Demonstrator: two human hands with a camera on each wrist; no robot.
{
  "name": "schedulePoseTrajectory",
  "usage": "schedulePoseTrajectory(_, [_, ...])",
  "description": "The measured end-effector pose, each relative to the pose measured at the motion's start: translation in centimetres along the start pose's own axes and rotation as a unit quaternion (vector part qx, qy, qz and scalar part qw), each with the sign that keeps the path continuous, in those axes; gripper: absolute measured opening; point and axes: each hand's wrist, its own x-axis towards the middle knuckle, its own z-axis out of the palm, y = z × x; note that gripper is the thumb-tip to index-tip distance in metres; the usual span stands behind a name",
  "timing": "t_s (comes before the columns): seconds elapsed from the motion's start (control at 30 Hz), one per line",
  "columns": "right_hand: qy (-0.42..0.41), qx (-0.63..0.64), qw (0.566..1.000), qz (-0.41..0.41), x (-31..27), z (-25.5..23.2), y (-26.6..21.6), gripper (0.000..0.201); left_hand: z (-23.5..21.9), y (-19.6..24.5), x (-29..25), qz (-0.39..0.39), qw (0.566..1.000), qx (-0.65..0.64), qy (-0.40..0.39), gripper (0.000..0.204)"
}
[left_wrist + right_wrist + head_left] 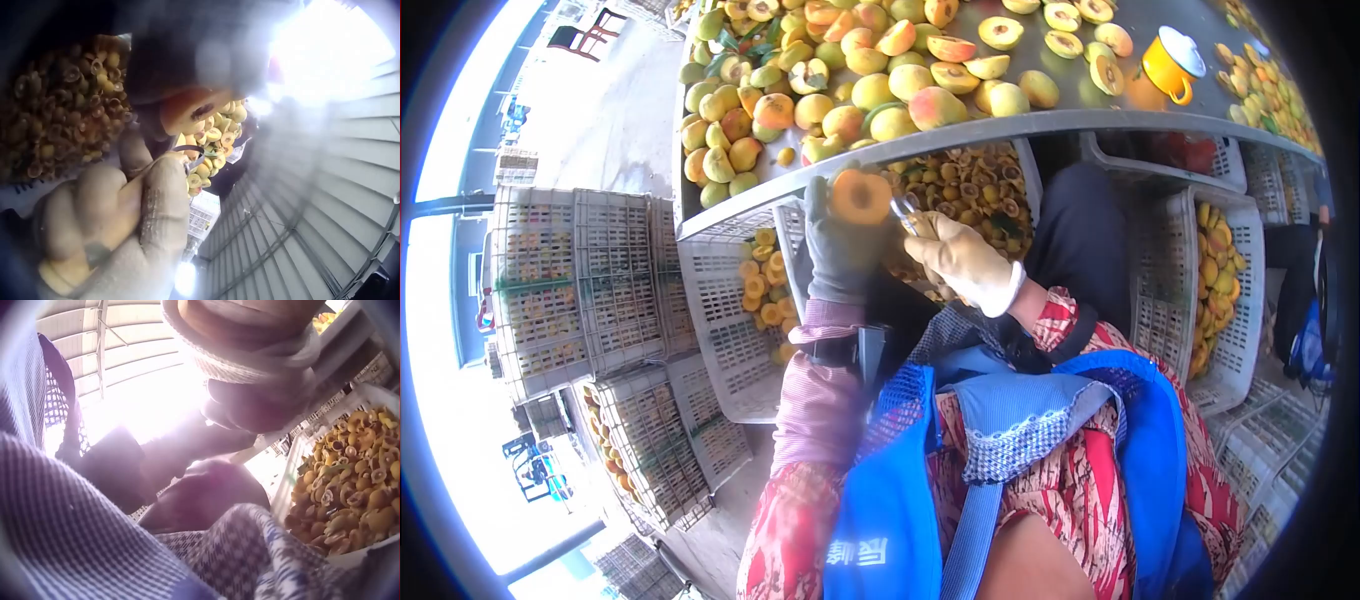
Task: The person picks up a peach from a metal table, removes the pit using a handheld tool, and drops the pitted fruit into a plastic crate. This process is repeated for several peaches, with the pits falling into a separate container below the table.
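Observation:
My left hand [837, 250], in a grey glove, holds a halved peach [860, 196], its cut face and dark pit hollow showing in the head view. My right hand [965, 262], in a cream glove, grips a pitting knife [195, 154] with a curved metal loop and a wooden handle. The loop is close beside the peach half in both the head and left wrist views. Below the hands, a crate [289, 481] holds many small scooped-out peach pieces [350, 487]. Another crate [718, 335], left of my left arm, contains peach halves [765, 280].
A metal table [1040, 122] in front bears heaped peaches and halves [870, 90], plus a yellow mug [1165, 72] with a white lid. Stacked crates [580, 290] stand at the left. On the right is another crate [1165, 265] with yellow fruit, and another person's leg [1290, 285].

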Motion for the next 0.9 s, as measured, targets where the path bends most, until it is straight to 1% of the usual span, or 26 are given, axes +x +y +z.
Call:
schedulePoseTrajectory(0.03, [0.014, -0.070, 0.997, -0.037, 0.3, -0.2, 1.4, 0.034, 1.3, -0.1, -0.6, -0.051, 0.993, -0.105, -0.013, 0.037])
schedulePoseTrajectory(0.07, [0.034, -0.141, 0.987, -0.072, 0.5, -0.2, 2.3, 0.037, 2.5, -0.6, -1.3, -0.078, 0.982, -0.173, -0.013, 0.039])
schedulePoseTrajectory(0.1, [0.058, -0.174, 0.982, -0.043, 0.2, 0.0, 1.5, 0.038, 3.7, -1.1, -1.9, -0.105, 0.965, -0.239, -0.009, 0.041])
schedulePoseTrajectory(0.13, [0.080, -0.208, 0.975, -0.015, 0.2, -0.1, 1.0, 0.040, 5.0, -2.2, -2.4, -0.106, 0.957, -0.269, 0.009, 0.041])
schedulePoseTrajectory(0.2, [0.074, -0.298, 0.950, -0.051, 0.9, -0.4, 2.5, 0.041, 6.6, -3.4, -3.3, -0.151, 0.925, -0.348, 0.038, 0.041])
schedulePoseTrajectory(0.23, [0.079, -0.318, 0.943, -0.059, 1.3, -0.3, 3.2, 0.037, 7.4, -4.0, -3.7, -0.172, 0.905, -0.386, 0.056, 0.041])
schedulePoseTrajectory(0.27, [0.084, -0.338, 0.935, -0.067, 1.7, -0.3, 3.8, 0.034, 7.5, -3.7, -3.9, -0.199, 0.884, -0.417, 0.069, 0.041])
schedulePoseTrajectory(0.3, [0.089, -0.357, 0.927, -0.075, 2.0, -0.2, 4.3, 0.030, 7.9, -4.0, -3.9, -0.206, 0.885, -0.411, 0.072, 0.038])
schedulePoseTrajectory(0.37, [0.126, -0.340, 0.925, -0.112, 2.3, 0.2, 5.3, 0.010, 8.6, -4.8, -4.1, -0.219, 0.886, -0.400, 0.079, 0.032])
schedulePoseTrajectory(0.4, [0.111, -0.374, 0.913, -0.118, 2.6, 0.1, 6.2, 0.009, 8.9, -5.1, -4.2, -0.195, 0.918, -0.337, 0.074, 0.028])
schedulePoseTrajectory(0.43, [0.096, -0.406, 0.900, -0.125, 3.1, 0.1, 7.2, 0.008, 9.6, -6.1, -4.5, -0.190, 0.927, -0.313, 0.085, 0.029])
schedulePoseTrajectory(0.47, [0.080, -0.399, 0.907, -0.106, 3.2, 0.0, 7.2, 0.012, 10.4, -7.2, -4.9, -0.184, 0.935, -0.288, 0.096, 0.031])
schedulePoseTrajectory(0.5, [0.064, -0.393, 0.913, -0.088, 3.1, 0.0, 6.7, 0.017, 11.3, -8.6, -5.2, -0.199, 0.923, -0.304, 0.124, 0.036])
schedulePoseTrajectory(0.53, [0.047, -0.346, 0.936, -0.045, 3.0, -0.1, 5.9, 0.026, 12.1, -9.9, -5.8, -0.223, 0.905, -0.332, 0.143, 0.039])
schedulePoseTrajectory(0.6, [0.016, -0.312, 0.950, 0.002, 3.0, -0.1, 5.4, 0.034, 11.8, -9.2, -5.5, -0.277, 0.856, -0.401, 0.174, 0.044])
schedulePoseTrajectory(0.67, [-0.008, -0.340, 0.940, 0.009, 3.4, -0.5, 5.7, 0.034, 11.2, -8.2, -5.5, -0.251, 0.878, -0.367, 0.174, 0.045])
schedulePoseTrajectory(0.7, [-0.020, -0.355, 0.935, 0.011, 3.6, -0.6, 5.9, 0.034, 11.1, -7.8, -5.6, -0.192, 0.923, -0.291, 0.163, 0.044])
schedulePoseTrajectory(0.73, [-0.030, -0.368, 0.929, 0.011, 3.8, -0.8, 6.2, 0.034, 10.9, -7.7, -5.7, -0.178, 0.937, -0.267, 0.141, 0.041])
schedulePoseTrajectory(0.77, [-0.043, -0.397, 0.917, -0.013, 3.8, -1.1, 6.6, 0.034, 10.8, -7.6, -5.8, -0.163, 0.949, -0.242, 0.121, 0.038])
schedulePoseTrajectory(0.83, [-0.064, -0.452, 0.888, -0.062, 3.8, -1.6, 7.4, 0.033, 10.4, -7.6, -5.5, -0.220, 0.922, -0.312, 0.071, 0.029])
schedulePoseTrajectory(0.87, [-0.087, -0.527, 0.836, -0.126, 3.4, -1.9, 7.2, 0.033, 10.1, -7.1, -5.2, -0.246, 0.902, -0.350, 0.052, 0.025])
schedulePoseTrajectory(0.9, [-0.104, -0.500, 0.853, -0.108, 3.2, -2.1, 7.0, 0.032, 9.8, -6.3, -5.1, -0.265, 0.878, -0.397, 0.042, 0.021])
